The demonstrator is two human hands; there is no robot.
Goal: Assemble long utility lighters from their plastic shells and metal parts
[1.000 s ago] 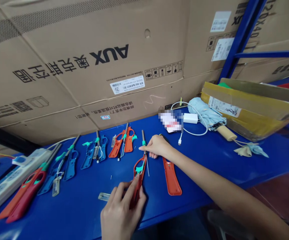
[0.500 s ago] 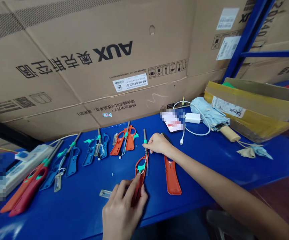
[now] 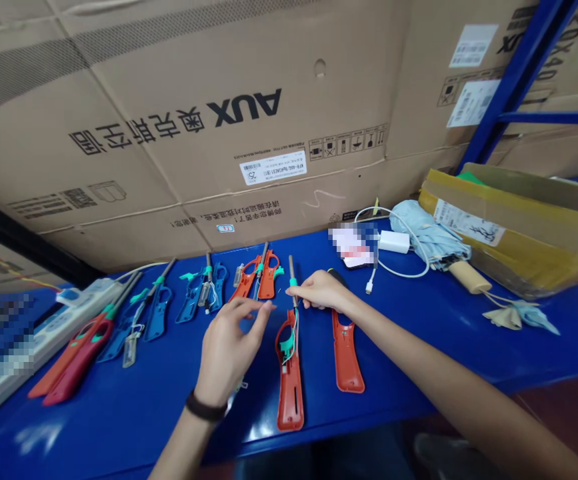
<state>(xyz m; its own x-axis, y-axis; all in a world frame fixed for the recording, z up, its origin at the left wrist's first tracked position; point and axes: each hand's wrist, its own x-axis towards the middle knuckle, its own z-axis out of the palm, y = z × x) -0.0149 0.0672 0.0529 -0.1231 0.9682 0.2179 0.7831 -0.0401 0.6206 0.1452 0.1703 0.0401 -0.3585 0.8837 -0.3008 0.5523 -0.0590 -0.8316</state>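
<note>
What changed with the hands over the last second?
The left hand let go of the open orange shell and moved forward and a little left, baring the shell's lower end. The right hand stays at the metal tube; the separate orange half stays put.

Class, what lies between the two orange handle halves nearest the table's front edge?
In the head view, just blue tabletop shows between the left handle half and the right handle half.

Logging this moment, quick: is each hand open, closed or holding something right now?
Left hand: loosely curled; whether it holds anything small cannot be told.
Right hand: closed, holding the metal tube near its green collar.
</note>
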